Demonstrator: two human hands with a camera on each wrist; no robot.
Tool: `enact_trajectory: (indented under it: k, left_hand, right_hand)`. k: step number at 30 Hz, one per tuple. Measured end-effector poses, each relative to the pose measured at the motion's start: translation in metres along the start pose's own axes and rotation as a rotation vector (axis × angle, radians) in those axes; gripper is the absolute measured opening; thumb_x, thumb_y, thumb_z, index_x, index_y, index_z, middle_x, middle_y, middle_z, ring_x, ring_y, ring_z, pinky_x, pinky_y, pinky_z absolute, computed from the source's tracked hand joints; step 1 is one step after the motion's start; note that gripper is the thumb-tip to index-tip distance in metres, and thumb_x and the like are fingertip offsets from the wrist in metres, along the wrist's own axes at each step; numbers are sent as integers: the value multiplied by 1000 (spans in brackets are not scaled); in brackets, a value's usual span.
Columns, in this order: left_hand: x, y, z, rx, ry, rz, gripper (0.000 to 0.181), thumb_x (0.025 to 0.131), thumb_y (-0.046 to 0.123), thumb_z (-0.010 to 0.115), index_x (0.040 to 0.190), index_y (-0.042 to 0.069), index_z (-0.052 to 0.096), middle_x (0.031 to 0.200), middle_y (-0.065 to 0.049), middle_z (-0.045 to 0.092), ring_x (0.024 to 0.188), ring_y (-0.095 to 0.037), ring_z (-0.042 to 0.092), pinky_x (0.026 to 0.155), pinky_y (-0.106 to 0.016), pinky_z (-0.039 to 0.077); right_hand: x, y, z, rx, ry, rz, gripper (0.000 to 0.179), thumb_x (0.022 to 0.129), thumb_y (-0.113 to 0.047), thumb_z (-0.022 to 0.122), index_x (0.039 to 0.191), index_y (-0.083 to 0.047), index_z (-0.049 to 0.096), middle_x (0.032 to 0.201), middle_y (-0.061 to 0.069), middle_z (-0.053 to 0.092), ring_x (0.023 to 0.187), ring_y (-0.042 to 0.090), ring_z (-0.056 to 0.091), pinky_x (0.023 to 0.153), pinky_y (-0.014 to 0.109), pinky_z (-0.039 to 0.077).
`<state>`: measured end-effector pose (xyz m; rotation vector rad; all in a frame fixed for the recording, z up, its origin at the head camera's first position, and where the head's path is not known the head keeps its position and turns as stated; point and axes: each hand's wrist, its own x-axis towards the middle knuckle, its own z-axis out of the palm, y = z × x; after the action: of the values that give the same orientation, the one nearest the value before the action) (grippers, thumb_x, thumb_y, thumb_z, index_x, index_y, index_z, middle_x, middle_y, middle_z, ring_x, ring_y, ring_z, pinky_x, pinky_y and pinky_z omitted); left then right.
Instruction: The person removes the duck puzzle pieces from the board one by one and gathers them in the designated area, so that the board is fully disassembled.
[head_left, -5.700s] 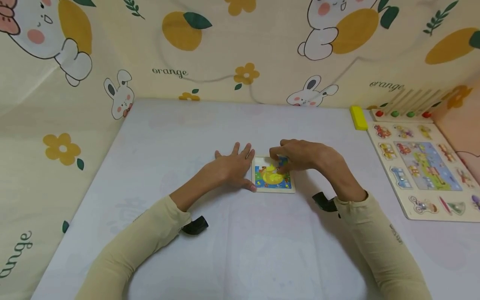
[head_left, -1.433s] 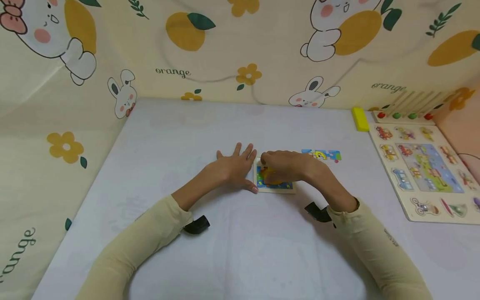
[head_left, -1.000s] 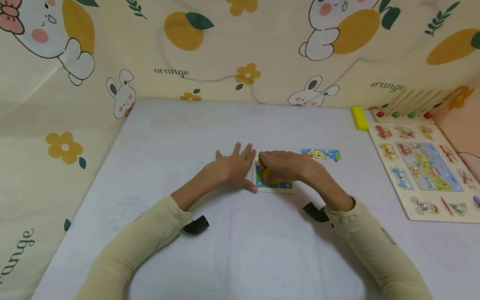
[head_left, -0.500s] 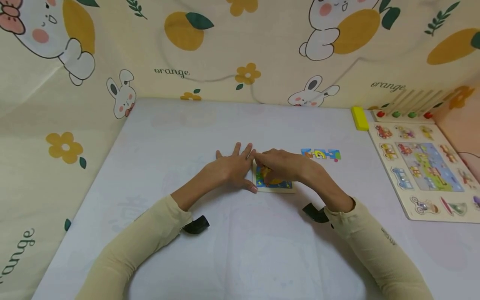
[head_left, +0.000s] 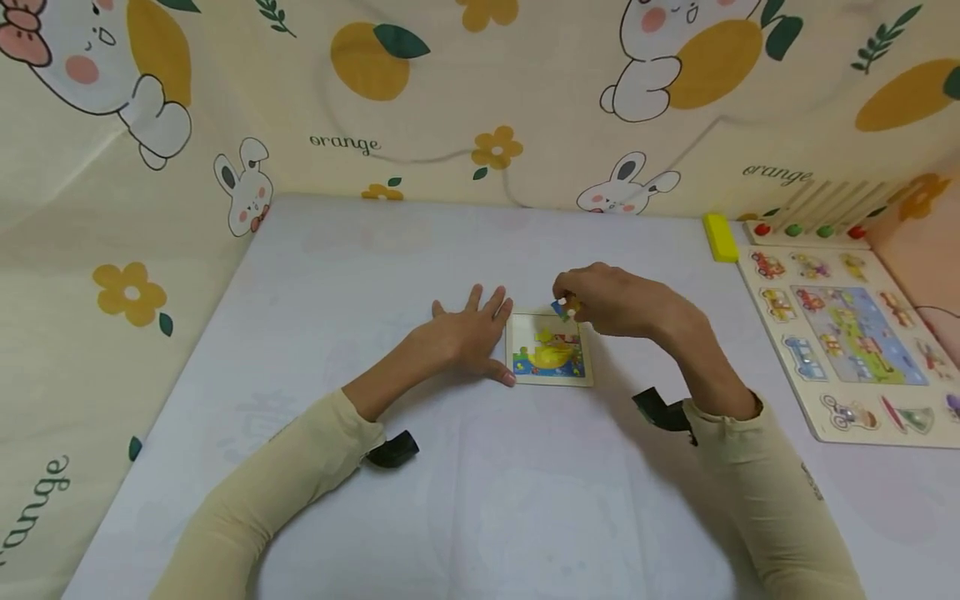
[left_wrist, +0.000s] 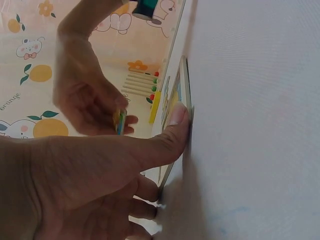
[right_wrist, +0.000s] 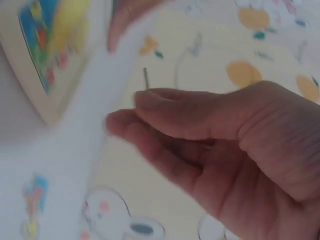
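A small wooden jigsaw board (head_left: 551,383) with a yellow duck picture lies flat mid-table. Its bare backing shows along the top and at upper left. My left hand (head_left: 467,340) rests at the board's left side, fingers spread, with the thumb on the lower left corner; the left wrist view shows this thumb (left_wrist: 175,125) over the rim. Just beyond the board's top right, my right hand (head_left: 626,302) pinches a jigsaw piece (head_left: 562,309) between thumb and fingertips, raised off the board. In the left wrist view the piece (left_wrist: 120,121) appears edge-on.
Loose jigsaw pieces (right_wrist: 34,202) lie on the table in the right wrist view; the right hand hides them in the head view. At right are a large picture puzzle board (head_left: 821,400), a yellow block (head_left: 720,237) and a rack with coloured beads (head_left: 808,231).
Half a second ago my right hand was over the board's upper left. It has lifted away up and to the right, carrying a jigsaw piece. My left hand stays put.
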<state>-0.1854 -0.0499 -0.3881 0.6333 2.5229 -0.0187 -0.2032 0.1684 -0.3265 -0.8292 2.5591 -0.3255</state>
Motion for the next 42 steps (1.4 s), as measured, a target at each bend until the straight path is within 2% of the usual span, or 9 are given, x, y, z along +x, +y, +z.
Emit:
enact_trajectory:
  k: [6,9,13,16,20,29,42]
  left_hand:
    - [0,2,1,-5,-8,0,120,88,71,67,169,12,1,178,-7,-10,165,-39,-6,118,-81,23]
    - [0,2,1,-5,-2,-3,121,88,71,68,169,12,1,178,-7,-10,165,-38,-6,118,-81,23]
    - [-1,2,0,-8,5,-6,121,88,71,69,169,13,1,178,-7,-10,165,-38,-6,119,-80,23]
    - [-1,1,1,-13,3,-4,121,88,71,69,169,12,2,178,-7,-10,165,-38,-7,119,-80,22]
    - [0,1,2,-19,-3,0,120,88,70,69,169,12,2,178,-7,-10,165,-38,-7,119,-81,22]
    - [0,1,2,6,12,-6,120,88,70,69,169,13,3,178,-7,-8,165,-39,-5,118,-80,24]
    - [-2,1,1,2,23,-3,121,87,71,69,169,12,3,178,-7,-7,166,-38,-4,118,-80,25]
  right_hand:
    - [-21,30,-17,-52,-18,46,25,91,-1,77,114,1,70,106,14,73,94,24,64,84,43,59]
    - [-24,44,-20,-67,-75,76,22,86,-3,82,106,-3,73,95,10,69,88,22,60,76,38,55]
    - [-19,55,-16,-44,-175,121,22,84,-4,83,102,-5,71,92,8,64,87,21,57,73,34,49]
    - [-12,58,-10,-41,-223,133,25,83,-6,85,98,-6,66,92,6,62,88,21,55,74,33,47]
    - [-6,60,-4,-44,-237,153,30,82,-8,88,97,-6,62,89,5,59,87,21,54,73,32,44]
    - [0,60,0,-136,-248,333,31,85,-21,86,90,-7,58,85,4,55,85,23,54,72,35,42]
    - [1,61,-1,-149,-251,368,30,89,-22,83,101,-3,63,93,8,61,89,25,57,77,38,50]
